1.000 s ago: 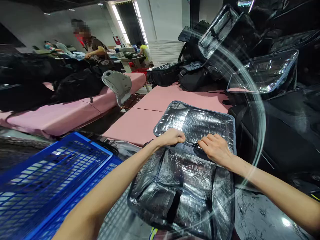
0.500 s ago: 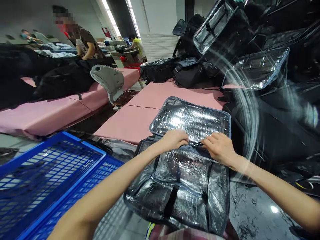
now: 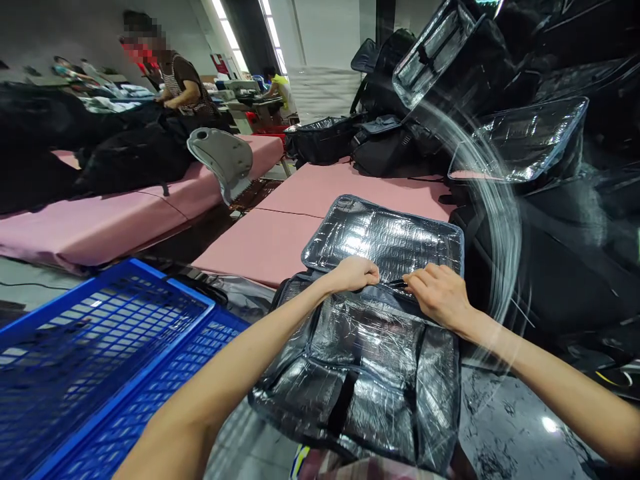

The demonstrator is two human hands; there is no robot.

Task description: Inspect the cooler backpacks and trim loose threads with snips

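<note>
In front of me an insulated bag [image 3: 363,340] with a shiny silver lining lies with its lid [image 3: 395,230] folded back onto the pink table. At the seam between lid and body, my left hand [image 3: 353,273] is closed in a pinch; what its fingertips grip is too small to make out. Just to the right, my right hand [image 3: 437,293] is closed around a small thin dark tool [image 3: 399,284], its tip pointing at the left fingers. Its exact kind is mostly hidden by the fingers. A dark strap [image 3: 343,403] lies across the lining.
Blue plastic crates [image 3: 100,360] stand at my left. Beyond the bag stretches a pink-covered table [image 3: 280,230], with black bags [image 3: 325,140] at its far end and more piled on the right. A grey curved chair back [image 3: 223,157] stands between tables. Another person [image 3: 183,87] works at the left.
My two hands stay at the lid seam, the fingers shifting only slightly. The whole view has moved a little, so the surroundings sit slightly further right.
</note>
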